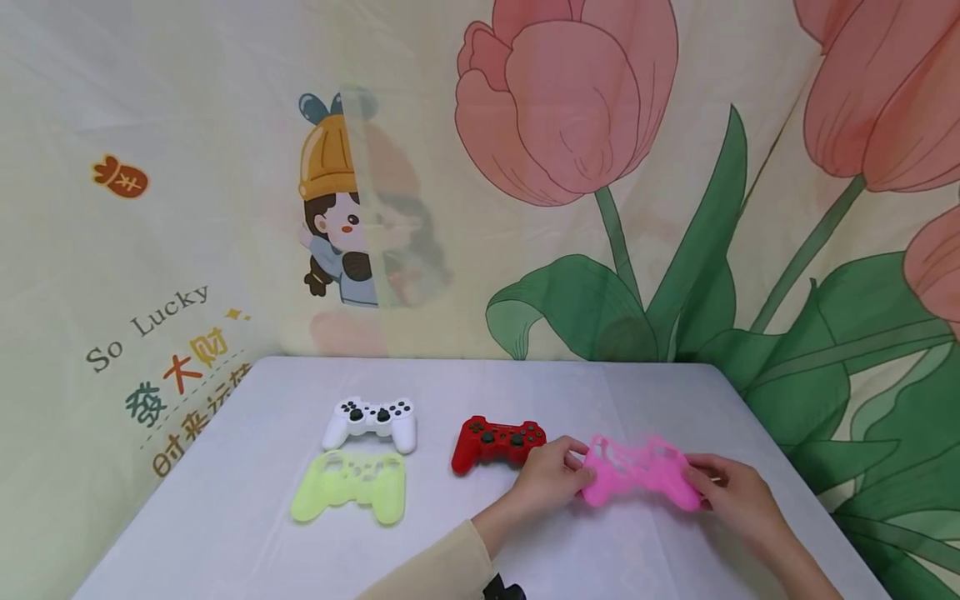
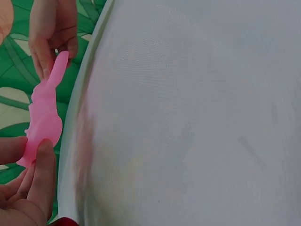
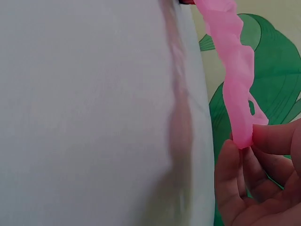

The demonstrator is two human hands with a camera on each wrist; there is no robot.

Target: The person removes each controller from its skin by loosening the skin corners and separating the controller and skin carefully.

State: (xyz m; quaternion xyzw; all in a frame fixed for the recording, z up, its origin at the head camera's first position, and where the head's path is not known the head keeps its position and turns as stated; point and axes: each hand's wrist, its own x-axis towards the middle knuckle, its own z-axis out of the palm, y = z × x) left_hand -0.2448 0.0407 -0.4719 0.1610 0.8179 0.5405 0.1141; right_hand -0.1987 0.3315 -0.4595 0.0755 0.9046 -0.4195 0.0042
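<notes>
A pink silicone controller cover [image 1: 637, 468] is stretched between both hands at the right of the table. My left hand [image 1: 553, 475] pinches its left end between thumb and fingers, and my right hand [image 1: 738, 498] pinches the right end. Both pinches show close up, on the cover [image 2: 44, 113] in the left wrist view and the cover [image 3: 237, 70] in the right wrist view. The cover has cut-out holes and looks thin and floppy. Just left of my left hand lies a red game controller [image 1: 491, 442], its right grip partly hidden behind that hand.
A white game controller [image 1: 372, 423] lies at the left of the table, with a yellow-green controller cover [image 1: 352, 487] in front of it. The white tabletop [image 1: 300, 567] ends at a patterned cloth backdrop [image 1: 225, 167]. A small black object [image 1: 504, 590] shows at the bottom edge.
</notes>
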